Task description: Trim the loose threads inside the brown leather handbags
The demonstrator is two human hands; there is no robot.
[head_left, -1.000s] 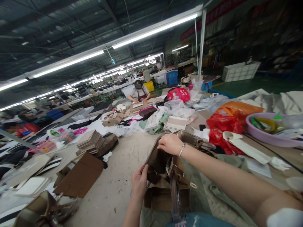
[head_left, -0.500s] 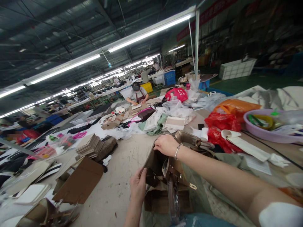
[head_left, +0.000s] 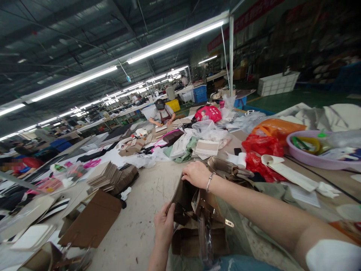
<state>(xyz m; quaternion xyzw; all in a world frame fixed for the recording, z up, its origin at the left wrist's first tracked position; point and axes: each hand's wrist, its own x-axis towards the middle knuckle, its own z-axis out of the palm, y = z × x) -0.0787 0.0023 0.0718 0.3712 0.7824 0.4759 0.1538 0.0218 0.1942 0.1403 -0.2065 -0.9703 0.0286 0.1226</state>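
Observation:
A brown handbag [head_left: 197, 239] sits at the table's near edge, its mouth facing me. My left hand [head_left: 165, 222] pinches the bag's left rim, thumb on top. Farther up that same rim, my right hand [head_left: 196, 174] is closed over the edge, with a bracelet at its wrist. Brown straps and a clear plastic wrap hang in front of the bag, and a gold-coloured metal tag [head_left: 229, 223] dangles on its right. The inside of the bag is dark, and the fingertips of both hands are partly hidden behind the rim.
To the left lie another brown bag [head_left: 93, 218] and a stack of brown panels [head_left: 105, 177]. A purple basin [head_left: 299, 156] and red plastic bags [head_left: 261, 148] are on the right. Across the table a co-worker [head_left: 162, 113] bends over pieces. A metal post [head_left: 231, 56] rises beyond.
The view has shifted slightly, so the surroundings sit a little further left. Both hands keep their grip on the bag's rim almost unmoved.

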